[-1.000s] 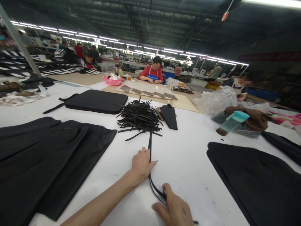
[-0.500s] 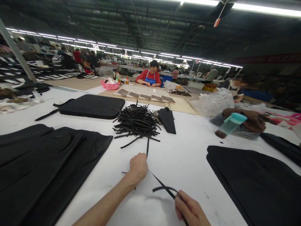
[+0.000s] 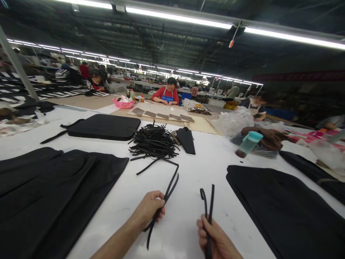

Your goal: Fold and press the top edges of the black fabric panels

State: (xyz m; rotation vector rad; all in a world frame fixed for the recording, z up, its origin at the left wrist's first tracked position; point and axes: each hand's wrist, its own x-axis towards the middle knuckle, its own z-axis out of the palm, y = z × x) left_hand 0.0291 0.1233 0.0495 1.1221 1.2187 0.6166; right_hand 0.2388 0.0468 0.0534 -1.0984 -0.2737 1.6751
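Black narrow strips (image 3: 150, 235) pass through the person's left hand (image 3: 152, 208), closed with the thumb pressed against the fingers. That pinch, partway along, probably keeps such limp lengths from sliding apart; their lower ends hang below the fist, while above it they bend forward, 1 of them appearing to reach the near edge of the tangled pile (image 3: 153, 140). Curled into a fist, the right hand (image 3: 215, 233) grips at least 2 upright pieces (image 3: 211, 199), 1 hooked over at its tip. Held low, they stand up by themselves, which suggests some stiffness. The hands are well apart.

The pile lies straight ahead on the white tabletop (image 3: 194, 169), presumably central so that either hand can reach it. Large black sheets (image 3: 54, 194) lie on the left and a black stack (image 3: 285, 205) on the right, seemingly set aside to give both arms room between them. Behind the pile's left side rests a black padded panel (image 3: 105, 127); a small dark tapered piece (image 3: 186, 140) lies just right of it.

The surface carries faint scuffs. Farther off, a teal-lidded bottle (image 3: 248, 143) leans near a plastic bag (image 3: 237, 120), and a co-worker in red (image 3: 166, 95) sits beneath long tube lights (image 3: 178, 17).
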